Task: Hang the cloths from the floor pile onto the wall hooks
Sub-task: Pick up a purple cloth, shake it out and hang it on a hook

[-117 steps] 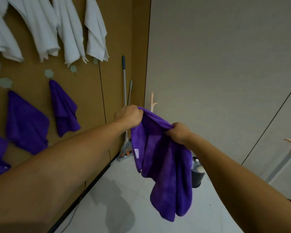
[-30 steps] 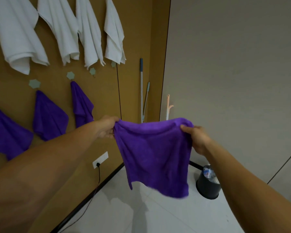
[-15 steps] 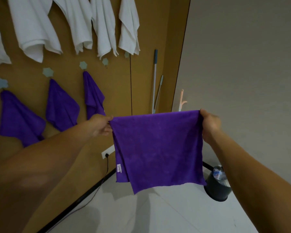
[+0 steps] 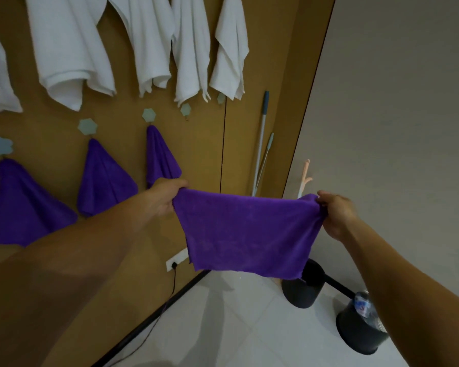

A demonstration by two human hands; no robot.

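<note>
Purple cloth (image 4: 247, 234) hangs stretched flat between my left hand (image 4: 162, 200) and right hand (image 4: 337, 215), each grip pinching a top corner, before the brown wall (image 4: 244, 144). I judge it is spread to offer a corner to the free hook (image 4: 186, 109).

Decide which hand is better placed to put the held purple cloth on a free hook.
Left, probably. The left hand grips the cloth corner nearest the free hook; the right hand is farther off.
</note>
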